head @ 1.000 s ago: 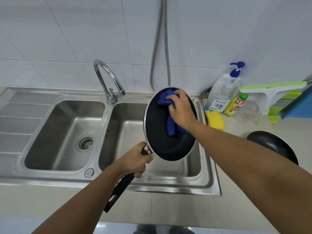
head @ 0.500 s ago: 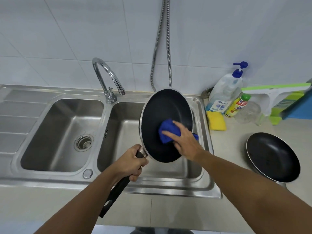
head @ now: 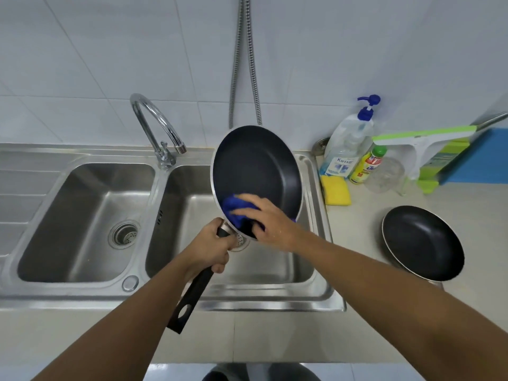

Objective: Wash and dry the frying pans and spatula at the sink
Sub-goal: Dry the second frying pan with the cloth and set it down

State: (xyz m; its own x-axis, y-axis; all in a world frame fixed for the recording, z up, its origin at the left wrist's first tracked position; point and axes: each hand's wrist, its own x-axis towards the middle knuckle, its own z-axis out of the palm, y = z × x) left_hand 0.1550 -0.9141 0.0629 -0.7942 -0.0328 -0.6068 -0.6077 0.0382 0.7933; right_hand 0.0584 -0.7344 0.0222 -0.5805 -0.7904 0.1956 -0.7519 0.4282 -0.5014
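Observation:
A black non-stick frying pan [head: 255, 166] is held tilted up over the right sink basin [head: 275, 270]. My left hand [head: 211, 246] grips its black handle just below the pan. My right hand [head: 270, 220] presses a blue cloth [head: 233, 209] against the pan's lower inside edge, thumb wrapped under the rim. A second black frying pan [head: 422, 242] lies flat on the counter at the right. No spatula is in view.
A chrome tap [head: 156, 127] stands between the two basins; the left basin [head: 82, 215] has a drain strainer. Soap pump bottle [head: 347, 144], small yellow bottle [head: 368, 163], yellow sponge [head: 336, 191] and a green squeegee [head: 423, 134] crowd the back right counter.
My right hand with the blue cloth has swept from the pan's top edge down across its inside to the lower edge near the handle. The pan stays tilted in my left hand.

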